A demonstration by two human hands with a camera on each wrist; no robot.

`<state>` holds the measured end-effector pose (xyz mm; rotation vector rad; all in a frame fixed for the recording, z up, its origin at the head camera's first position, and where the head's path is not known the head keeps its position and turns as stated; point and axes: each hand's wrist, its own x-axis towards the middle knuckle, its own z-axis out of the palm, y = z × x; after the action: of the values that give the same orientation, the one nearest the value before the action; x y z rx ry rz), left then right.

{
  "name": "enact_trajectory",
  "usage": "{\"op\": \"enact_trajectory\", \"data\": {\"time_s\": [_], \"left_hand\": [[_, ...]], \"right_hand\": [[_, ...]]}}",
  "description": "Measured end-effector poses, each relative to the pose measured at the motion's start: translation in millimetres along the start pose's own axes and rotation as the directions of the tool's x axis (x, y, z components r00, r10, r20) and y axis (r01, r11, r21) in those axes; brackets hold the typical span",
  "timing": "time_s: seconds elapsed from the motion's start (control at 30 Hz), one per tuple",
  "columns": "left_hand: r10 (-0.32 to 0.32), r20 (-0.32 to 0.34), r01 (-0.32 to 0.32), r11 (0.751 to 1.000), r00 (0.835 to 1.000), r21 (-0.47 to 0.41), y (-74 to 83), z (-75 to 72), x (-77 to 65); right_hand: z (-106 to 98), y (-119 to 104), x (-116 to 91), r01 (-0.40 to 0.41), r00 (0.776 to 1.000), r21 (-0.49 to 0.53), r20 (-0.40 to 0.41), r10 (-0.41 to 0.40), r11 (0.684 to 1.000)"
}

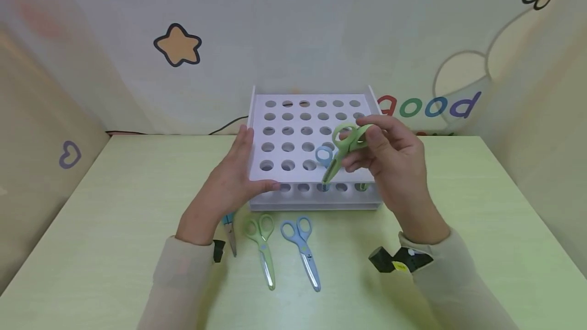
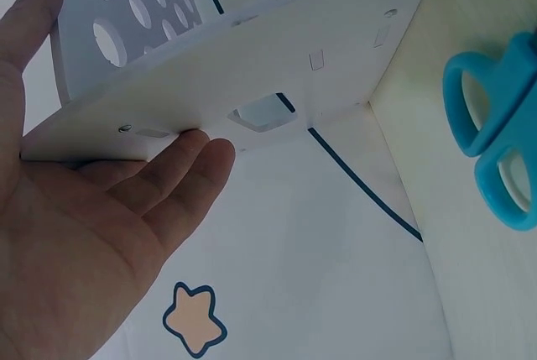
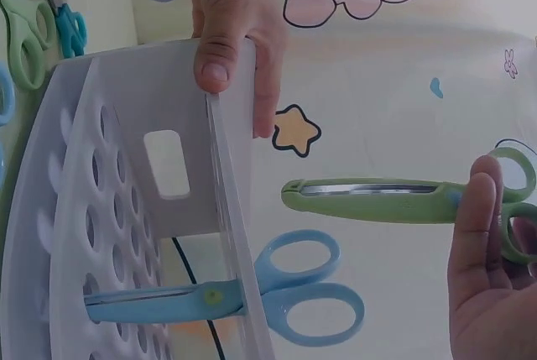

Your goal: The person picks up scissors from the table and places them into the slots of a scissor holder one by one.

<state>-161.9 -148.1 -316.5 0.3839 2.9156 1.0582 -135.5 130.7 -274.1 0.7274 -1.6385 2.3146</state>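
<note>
My right hand [image 1: 394,162] pinches green scissors [image 1: 341,152] by their handles, blades pointing down over the front right of a white rack [image 1: 316,174] with rows of round holes. In the right wrist view, their tip stands apart from the top panel. Light blue scissors [image 3: 306,314] stand in the rack, handles above the top panel and blades reaching a hole in the panel below. My left hand [image 1: 229,174] grips the rack's left side, thumb over the front top edge and fingers against the outer wall [image 2: 277,66].
Before the rack lie green scissors [image 1: 263,251] and blue scissors [image 1: 302,253] on the table [image 1: 137,208]. Teal scissors [image 2: 495,117] lie left of them, partly behind my left wrist. A printed cloth [image 1: 298,24] hangs behind the rack.
</note>
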Motion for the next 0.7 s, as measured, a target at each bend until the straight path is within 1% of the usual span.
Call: {"op": "enact_trajectory", "data": {"time_s": [0.13,0.4,0.57,0.7], "left_hand": [[-0.002,-0.002,0.002,1.000,1.000,-0.006,0.3,0.2,0.0],[0.008,-0.002,-0.008,1.000,1.000,-0.005,0.7,-0.1,0.2],[0.003,0.001,-0.003,1.000,1.000,-0.006,1.4,-1.0,-0.3],[0.004,0.001,-0.004,1.000,1.000,-0.010,1.3,-2.0,-1.2]], "right_hand": [[5.7,3.4,4.3,0.009,1.000,-0.052,-0.018,-0.010,0.999],[18.2,14.6,9.2,0.001,0.999,-0.135,-0.034,-0.006,0.991],[25.0,21.1,12.5,0.018,0.999,-0.192,-0.023,-0.023,0.981],[30.1,25.0,15.1,0.049,0.999,-0.239,-0.002,-0.051,0.970]]}}
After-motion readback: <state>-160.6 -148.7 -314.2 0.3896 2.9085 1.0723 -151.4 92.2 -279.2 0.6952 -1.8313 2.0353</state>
